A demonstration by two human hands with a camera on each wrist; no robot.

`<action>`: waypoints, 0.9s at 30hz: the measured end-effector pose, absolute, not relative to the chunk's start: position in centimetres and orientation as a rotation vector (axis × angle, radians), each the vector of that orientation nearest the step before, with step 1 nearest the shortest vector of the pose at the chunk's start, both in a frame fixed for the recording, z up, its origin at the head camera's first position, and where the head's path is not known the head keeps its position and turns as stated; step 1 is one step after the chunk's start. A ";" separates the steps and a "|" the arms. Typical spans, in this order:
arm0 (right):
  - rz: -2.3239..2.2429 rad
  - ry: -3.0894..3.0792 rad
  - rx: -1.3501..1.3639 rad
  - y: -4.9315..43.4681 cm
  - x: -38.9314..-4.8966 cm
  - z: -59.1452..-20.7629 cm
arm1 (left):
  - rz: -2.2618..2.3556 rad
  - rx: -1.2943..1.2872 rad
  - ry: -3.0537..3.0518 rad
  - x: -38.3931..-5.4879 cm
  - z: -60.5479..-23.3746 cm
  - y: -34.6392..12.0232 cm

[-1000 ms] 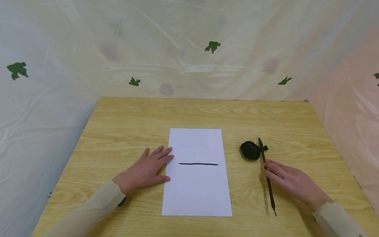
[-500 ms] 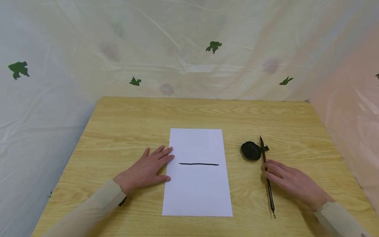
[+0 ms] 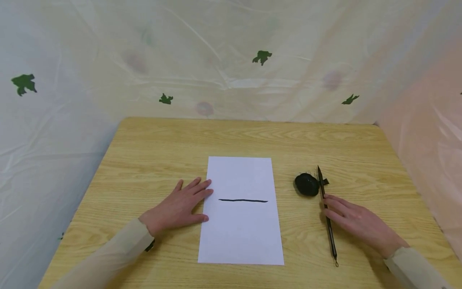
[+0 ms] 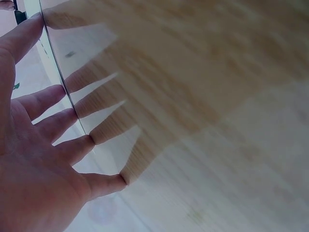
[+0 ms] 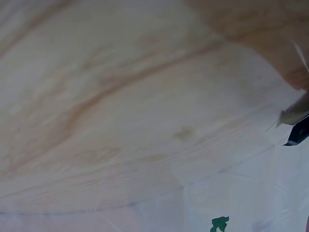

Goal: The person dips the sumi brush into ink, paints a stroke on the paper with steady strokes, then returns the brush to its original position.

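Observation:
A sheet of white paper (image 3: 240,237) lies on the table with one black horizontal stroke (image 3: 243,200) across its middle. My left hand (image 3: 177,208) rests with spread fingers at the paper's left edge, its fingertips on the sheet; in the left wrist view the same hand (image 4: 43,145) touches the surface with its fingertips. On the right, my right hand (image 3: 357,224) pinches a dark calligraphy brush (image 3: 330,235) by the middle of its handle, tip pointing away from me. The thumb is mostly hidden. Beside the brush tip sits a rounded black ink dish (image 3: 306,184).
Behind the brush, a small black tab (image 3: 326,181) sticks out on the dish's right. The wood-grain table (image 3: 249,138) is bounded at the back and sides by pale hanging sheets (image 3: 216,48) with green bird shapes (image 3: 262,57).
The brush's shadow has drawn closer to its handle, and the tip has shifted slightly farther from me. The left hand stays on the paper; the whole view has drifted a little.

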State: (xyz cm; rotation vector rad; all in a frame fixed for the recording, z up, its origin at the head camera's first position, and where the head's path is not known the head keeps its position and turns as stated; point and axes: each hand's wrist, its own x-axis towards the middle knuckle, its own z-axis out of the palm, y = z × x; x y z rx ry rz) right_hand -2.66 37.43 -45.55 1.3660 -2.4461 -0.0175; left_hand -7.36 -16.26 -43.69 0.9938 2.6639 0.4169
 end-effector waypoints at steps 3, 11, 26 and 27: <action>-0.007 -2.441 1.370 37.6 -2.7 -45.6 | 0.415 0.996 2.665 -7.3 -43.7 -16.2; 0.027 -2.447 1.390 37.7 -2.6 -45.5 | 0.424 0.994 2.668 -7.3 -43.6 -16.1; 0.079 -2.380 1.310 37.2 -2.7 -44.7 | 0.434 0.995 2.667 -7.3 -43.6 -16.2; 0.100 -2.373 1.295 37.0 -2.7 -44.6 | 0.434 0.988 2.664 -7.3 -43.6 -16.2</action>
